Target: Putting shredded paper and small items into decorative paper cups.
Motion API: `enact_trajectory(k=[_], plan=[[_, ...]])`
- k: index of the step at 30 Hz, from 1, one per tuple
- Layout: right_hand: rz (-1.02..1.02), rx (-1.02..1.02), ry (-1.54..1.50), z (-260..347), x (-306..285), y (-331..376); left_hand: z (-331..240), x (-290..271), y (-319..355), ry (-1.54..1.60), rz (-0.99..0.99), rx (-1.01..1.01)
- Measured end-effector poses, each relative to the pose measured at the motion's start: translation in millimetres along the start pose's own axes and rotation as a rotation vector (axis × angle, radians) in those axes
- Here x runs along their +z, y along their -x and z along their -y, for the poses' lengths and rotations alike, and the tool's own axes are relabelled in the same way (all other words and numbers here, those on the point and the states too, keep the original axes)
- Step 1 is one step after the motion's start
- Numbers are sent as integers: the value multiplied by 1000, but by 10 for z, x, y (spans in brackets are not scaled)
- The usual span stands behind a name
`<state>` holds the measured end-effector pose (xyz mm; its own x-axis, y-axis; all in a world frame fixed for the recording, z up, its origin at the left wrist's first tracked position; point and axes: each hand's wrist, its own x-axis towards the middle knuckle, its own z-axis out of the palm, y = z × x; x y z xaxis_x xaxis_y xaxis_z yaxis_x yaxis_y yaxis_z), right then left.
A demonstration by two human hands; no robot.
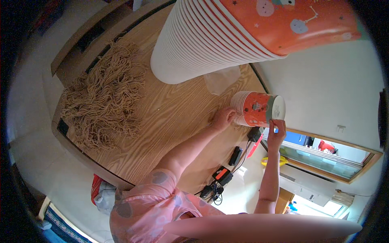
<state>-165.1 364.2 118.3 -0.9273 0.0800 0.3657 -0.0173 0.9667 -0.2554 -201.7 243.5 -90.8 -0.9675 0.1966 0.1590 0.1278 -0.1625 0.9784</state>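
Note:
A nested stack of orange-printed paper cups point(255, 108) lies on its side at the table's right edge, its white base facing right and its rims left. My left hand point(225, 118) is closed at the rims, fingers bent against them. A few brown strands show around that hand and under the stack. At the base edge, my right hand point(277, 128) has its thumb and forefinger pinched together. Whatever is between those fingertips is too small to make out. A second, taller stack of white-rimmed cups point(202, 40) looms at the top, very close. Loose brown yarn point(107, 97) lies heaped at the left.
The wood-grain tabletop point(162, 117) has a dark edge. A clear plastic bag point(223, 79) lies behind the smaller stack. Black adapters and cables point(219, 182) sit near the right arm, with a dark oblong object point(235, 156) beside them. A wood-framed window point(324, 152) is at the right.

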Motion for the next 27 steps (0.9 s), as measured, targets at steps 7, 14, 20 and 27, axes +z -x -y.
enact_trajectory(k=[7, 14, 20, 27], plan=[[-14, 31, -9, 59, 104, -143, 249, 132, -1, -35, -68, -133], [8, 125, -81, 128, 198, -281, 448, 131, -78, 160, -179, -244], [53, 201, -216, -67, 130, -415, 654, 75, -213, 593, -93, -559], [41, 215, -137, -609, -175, -768, 198, 225, -387, 775, 146, -763]])
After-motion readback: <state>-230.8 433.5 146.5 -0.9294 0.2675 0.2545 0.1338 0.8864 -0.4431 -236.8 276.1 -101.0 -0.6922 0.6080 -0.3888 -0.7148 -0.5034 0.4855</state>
